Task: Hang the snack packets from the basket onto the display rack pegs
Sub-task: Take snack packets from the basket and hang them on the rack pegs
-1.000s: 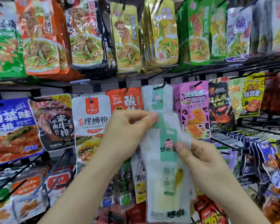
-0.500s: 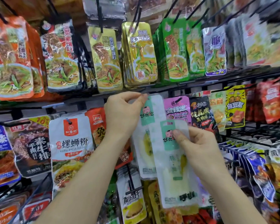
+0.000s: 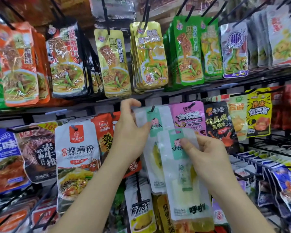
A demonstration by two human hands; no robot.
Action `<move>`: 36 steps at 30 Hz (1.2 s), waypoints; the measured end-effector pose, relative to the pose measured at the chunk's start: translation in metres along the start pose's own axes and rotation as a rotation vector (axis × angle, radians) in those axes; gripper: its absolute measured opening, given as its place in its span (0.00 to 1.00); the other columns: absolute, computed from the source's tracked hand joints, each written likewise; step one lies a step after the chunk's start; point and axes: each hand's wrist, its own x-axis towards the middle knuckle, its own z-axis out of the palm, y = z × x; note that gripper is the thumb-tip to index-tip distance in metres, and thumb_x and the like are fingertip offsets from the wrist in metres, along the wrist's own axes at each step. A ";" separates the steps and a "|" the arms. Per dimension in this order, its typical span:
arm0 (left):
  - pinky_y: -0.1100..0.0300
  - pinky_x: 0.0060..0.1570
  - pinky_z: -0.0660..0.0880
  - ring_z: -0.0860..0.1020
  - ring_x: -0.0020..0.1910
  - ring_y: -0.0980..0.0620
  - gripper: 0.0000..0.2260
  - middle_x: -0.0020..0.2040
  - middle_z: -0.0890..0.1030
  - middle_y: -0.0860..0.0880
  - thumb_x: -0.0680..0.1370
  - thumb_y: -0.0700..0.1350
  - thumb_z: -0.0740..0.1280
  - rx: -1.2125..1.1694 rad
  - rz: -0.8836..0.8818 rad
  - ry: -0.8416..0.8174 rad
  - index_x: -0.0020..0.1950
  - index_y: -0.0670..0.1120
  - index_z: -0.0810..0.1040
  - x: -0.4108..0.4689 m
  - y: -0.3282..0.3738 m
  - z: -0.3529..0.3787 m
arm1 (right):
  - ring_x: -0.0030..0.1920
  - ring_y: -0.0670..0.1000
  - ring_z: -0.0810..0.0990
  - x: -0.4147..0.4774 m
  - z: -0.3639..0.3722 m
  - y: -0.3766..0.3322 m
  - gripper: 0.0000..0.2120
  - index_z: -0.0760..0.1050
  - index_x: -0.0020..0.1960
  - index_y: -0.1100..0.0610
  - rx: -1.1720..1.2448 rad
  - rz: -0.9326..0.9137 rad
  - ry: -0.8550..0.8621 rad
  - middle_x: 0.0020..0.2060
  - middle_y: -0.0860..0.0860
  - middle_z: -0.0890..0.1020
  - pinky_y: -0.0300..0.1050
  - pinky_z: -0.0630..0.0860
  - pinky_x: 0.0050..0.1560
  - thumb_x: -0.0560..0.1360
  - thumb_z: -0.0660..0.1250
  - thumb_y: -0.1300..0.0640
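Observation:
A white translucent snack packet (image 3: 186, 185) with a mint-green label sits in my right hand (image 3: 207, 158), thumb pressed on its label, top edge free below the peg. A matching packet (image 3: 155, 165) hangs on a black peg (image 3: 152, 108) in the rack's middle row. My left hand (image 3: 130, 130) grips that hanging packet's top left corner just under the peg. The basket is out of view.
The rack is densely hung with packets: a pink one (image 3: 189, 116) and a black one (image 3: 220, 125) right of the peg, an orange one (image 3: 106, 132) and a white noodle packet (image 3: 77, 158) to the left, yellow and green packets (image 3: 149, 58) above.
The view has tilted up, so the rack sits lower in frame. My left hand has gone from the held packet's top up to the packet hanging on the peg. My right hand keeps its packet.

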 end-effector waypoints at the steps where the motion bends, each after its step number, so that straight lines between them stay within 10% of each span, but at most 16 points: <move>1: 0.53 0.34 0.72 0.76 0.34 0.48 0.16 0.43 0.78 0.44 0.75 0.42 0.71 0.046 0.037 0.010 0.54 0.58 0.68 -0.003 -0.003 -0.001 | 0.40 0.54 0.85 0.001 -0.001 0.000 0.09 0.83 0.40 0.54 0.000 -0.002 0.012 0.37 0.49 0.86 0.61 0.81 0.46 0.77 0.68 0.60; 5: 0.63 0.38 0.63 0.72 0.34 0.58 0.13 0.36 0.75 0.58 0.75 0.43 0.72 0.286 0.096 0.077 0.58 0.54 0.80 -0.002 0.000 -0.006 | 0.33 0.50 0.82 0.003 -0.012 -0.011 0.11 0.84 0.36 0.48 0.025 -0.098 0.152 0.33 0.50 0.85 0.52 0.78 0.35 0.75 0.69 0.58; 10: 0.56 0.55 0.71 0.76 0.58 0.45 0.22 0.60 0.79 0.46 0.78 0.37 0.64 0.543 0.028 -0.037 0.71 0.52 0.71 0.009 0.003 -0.001 | 0.34 0.56 0.83 0.018 -0.016 -0.044 0.09 0.84 0.34 0.51 0.141 -0.188 0.114 0.32 0.53 0.85 0.63 0.80 0.36 0.73 0.72 0.53; 15: 0.56 0.43 0.69 0.77 0.54 0.43 0.15 0.54 0.80 0.45 0.74 0.36 0.66 0.662 0.075 -0.093 0.59 0.47 0.75 0.014 0.000 0.002 | 0.33 0.56 0.83 0.037 0.012 -0.050 0.13 0.82 0.33 0.59 0.188 -0.087 -0.040 0.33 0.56 0.85 0.61 0.81 0.37 0.75 0.71 0.56; 22: 0.53 0.65 0.72 0.75 0.64 0.53 0.22 0.64 0.79 0.50 0.76 0.31 0.59 0.267 0.274 0.173 0.66 0.47 0.77 -0.003 -0.001 -0.016 | 0.34 0.56 0.81 0.053 0.033 -0.035 0.15 0.79 0.40 0.70 0.194 0.004 -0.109 0.39 0.65 0.84 0.57 0.79 0.38 0.75 0.72 0.57; 28: 0.55 0.48 0.78 0.79 0.44 0.57 0.15 0.47 0.80 0.60 0.78 0.44 0.66 0.091 0.120 0.033 0.61 0.61 0.76 -0.010 0.006 -0.020 | 0.32 0.55 0.80 0.059 0.044 -0.021 0.14 0.79 0.39 0.69 0.189 0.025 -0.099 0.33 0.61 0.83 0.49 0.76 0.34 0.75 0.71 0.57; 33: 0.60 0.41 0.71 0.73 0.35 0.54 0.24 0.37 0.73 0.58 0.73 0.40 0.72 0.166 0.035 -0.055 0.66 0.57 0.76 -0.007 -0.004 -0.015 | 0.33 0.52 0.80 0.064 0.049 -0.013 0.12 0.80 0.40 0.62 -0.010 -0.052 -0.031 0.33 0.53 0.83 0.48 0.75 0.38 0.73 0.72 0.53; 36: 0.56 0.50 0.73 0.78 0.48 0.47 0.25 0.48 0.81 0.49 0.75 0.41 0.70 0.343 0.073 -0.009 0.71 0.55 0.72 -0.005 -0.001 -0.014 | 0.38 0.53 0.80 0.054 0.043 -0.016 0.11 0.75 0.55 0.51 -0.457 -0.277 0.072 0.34 0.48 0.81 0.48 0.74 0.39 0.74 0.70 0.51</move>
